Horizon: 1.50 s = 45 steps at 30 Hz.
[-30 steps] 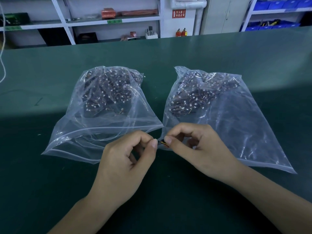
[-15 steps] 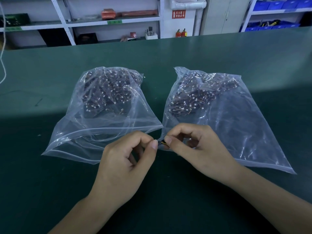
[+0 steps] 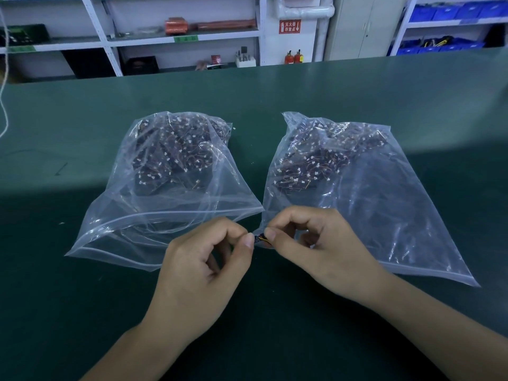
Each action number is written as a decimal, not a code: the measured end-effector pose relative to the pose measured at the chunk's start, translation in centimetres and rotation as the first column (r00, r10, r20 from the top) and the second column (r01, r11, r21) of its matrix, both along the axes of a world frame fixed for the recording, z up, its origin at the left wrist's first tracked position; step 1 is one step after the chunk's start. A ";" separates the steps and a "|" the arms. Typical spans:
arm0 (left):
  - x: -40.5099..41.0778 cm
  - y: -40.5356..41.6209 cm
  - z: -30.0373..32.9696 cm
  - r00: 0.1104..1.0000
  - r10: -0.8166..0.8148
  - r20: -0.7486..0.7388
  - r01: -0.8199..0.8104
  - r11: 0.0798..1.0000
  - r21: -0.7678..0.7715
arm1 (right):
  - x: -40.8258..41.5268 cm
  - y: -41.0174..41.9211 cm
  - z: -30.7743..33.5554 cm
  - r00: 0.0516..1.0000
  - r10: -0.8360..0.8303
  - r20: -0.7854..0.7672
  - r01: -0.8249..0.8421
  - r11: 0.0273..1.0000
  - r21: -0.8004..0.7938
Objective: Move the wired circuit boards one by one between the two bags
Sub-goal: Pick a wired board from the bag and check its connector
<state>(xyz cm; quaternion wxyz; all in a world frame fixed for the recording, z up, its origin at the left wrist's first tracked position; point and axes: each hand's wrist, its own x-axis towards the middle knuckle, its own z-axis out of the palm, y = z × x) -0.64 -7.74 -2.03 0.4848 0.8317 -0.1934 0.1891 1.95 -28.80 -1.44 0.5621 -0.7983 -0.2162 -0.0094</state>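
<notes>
A wide green table [image 3: 275, 86] fills most of the view. Behind it stand white shelves [image 3: 115, 42] against a pale wall. One shelf carries an orange package [image 3: 176, 25] and a long reddish bundle [image 3: 225, 23]; a lower one holds a small white stand [image 3: 245, 59] with tools. A red sign [image 3: 290, 26] hangs on a white pillar, with two red fire extinguishers [image 3: 293, 56] at its foot. A grey cabinet [image 3: 360, 26] stands further right, beside blue bins [image 3: 450, 12] on another rack. A white cord [image 3: 3, 105] hangs at the left edge.
</notes>
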 end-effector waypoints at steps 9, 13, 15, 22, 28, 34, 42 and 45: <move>0.0 0.1 -0.1 1.000 -0.001 0.019 0.001 1.000 0.014 | 0.1 -0.2 0.1 1.000 0.003 0.003 -0.003 1.000 0.006; 0.0 0.2 -0.1 0.999 -0.006 0.037 0.005 1.000 0.022 | 0.0 -0.2 0.1 1.000 0.016 0.012 -0.016 1.000 0.013; 0.0 0.1 0.0 0.999 -0.003 0.042 0.002 1.000 0.011 | 0.1 -0.2 0.1 0.999 0.020 0.026 -0.020 1.000 0.016; 0.3 0.1 0.1 0.993 0.112 0.028 -0.103 0.970 -0.219 | 0.5 -0.4 0.2 0.989 -0.025 0.149 0.033 0.998 -0.050; 0.4 0.6 0.3 0.987 0.154 0.054 -0.130 0.941 -0.312 | 1.2 -1.8 0.5 0.919 0.081 0.387 0.165 0.811 -0.562; 0.4 0.3 0.1 0.973 0.083 0.215 -0.072 0.996 -0.059 | 1.7 -2.5 0.8 0.939 0.082 0.333 0.161 0.752 -0.640; 0.9 -0.1 -0.6 0.944 -0.001 0.330 -0.021 0.998 0.063 | 2.0 -2.9 0.8 0.955 0.020 0.297 0.152 0.825 -0.545; 1.1 0.2 -0.6 0.941 0.008 0.339 -0.042 0.995 0.094 | 2.0 -3.3 0.9 0.959 0.028 0.281 0.158 0.770 -0.619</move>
